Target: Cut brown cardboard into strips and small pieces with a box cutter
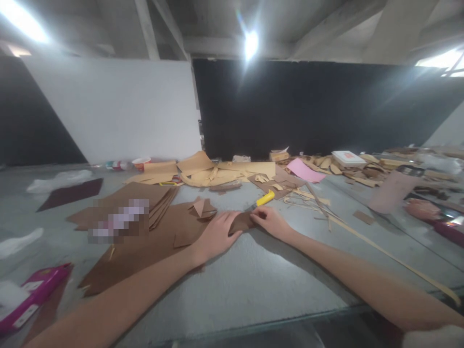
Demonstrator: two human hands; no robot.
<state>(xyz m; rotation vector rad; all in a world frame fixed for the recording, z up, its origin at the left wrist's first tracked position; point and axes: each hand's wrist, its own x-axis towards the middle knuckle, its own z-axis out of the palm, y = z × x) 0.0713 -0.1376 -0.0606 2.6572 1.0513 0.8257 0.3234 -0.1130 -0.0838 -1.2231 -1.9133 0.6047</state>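
A small piece of brown sheet material (241, 222), like leather or card, lies on the grey table between my hands. My left hand (216, 237) rests flat over its left end, fingers stretched out. At the other end, my right hand (270, 221) pinches the edge with curled fingers. Just beyond the right fingers lies a yellow utility knife (265, 198), its blade end close to the fingertips. Larger brown sheets (145, 256) are spread under and left of my left hand, with a small folded brown scrap (198, 207) on top.
A stack of brown sheets (126, 193) sits at the left, near a magenta case (39, 290). Along the back are tan sheets (246, 169), a pink sheet (306, 170) and a white box (348, 158) among offcuts. A long tan strip (391, 256) crosses the right side.
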